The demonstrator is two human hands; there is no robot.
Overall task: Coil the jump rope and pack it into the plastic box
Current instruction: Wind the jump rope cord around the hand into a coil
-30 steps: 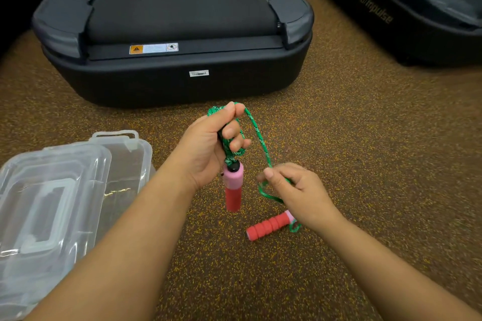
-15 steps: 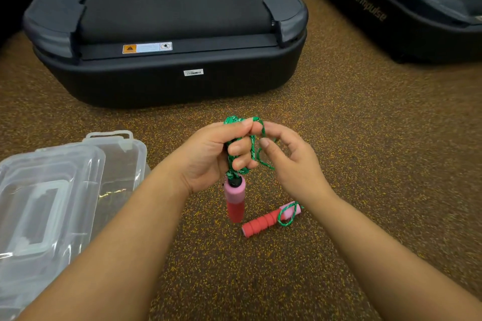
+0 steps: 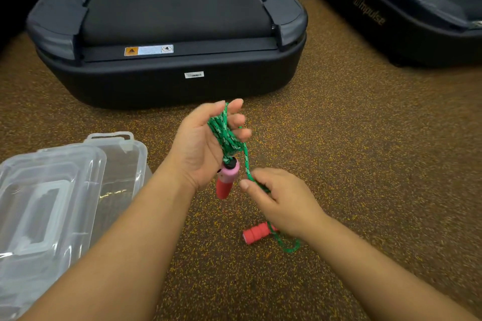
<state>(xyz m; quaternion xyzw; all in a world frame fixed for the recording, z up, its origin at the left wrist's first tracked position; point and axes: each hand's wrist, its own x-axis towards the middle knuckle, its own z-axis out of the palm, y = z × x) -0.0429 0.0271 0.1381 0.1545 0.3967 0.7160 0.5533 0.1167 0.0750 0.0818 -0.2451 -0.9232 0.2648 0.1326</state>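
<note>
Jump rope (image 3: 225, 131) was half wound up, held over the brown floor (image 3: 352, 164).

Left hand (image 3: 206, 143) had a loose grip on the green loops, fingers half curled, and one pink and red handle (image 3: 226, 178) hung down under it. Right hand (image 3: 284, 200) pinched the rope a bit lower, its grip closed on the string. Second red handle (image 3: 257, 233) lay on the floor by the right wrist. Clear plastic box (image 3: 122, 164) sat to the left, with its lid (image 3: 47, 206) lying partly over it.
</note>
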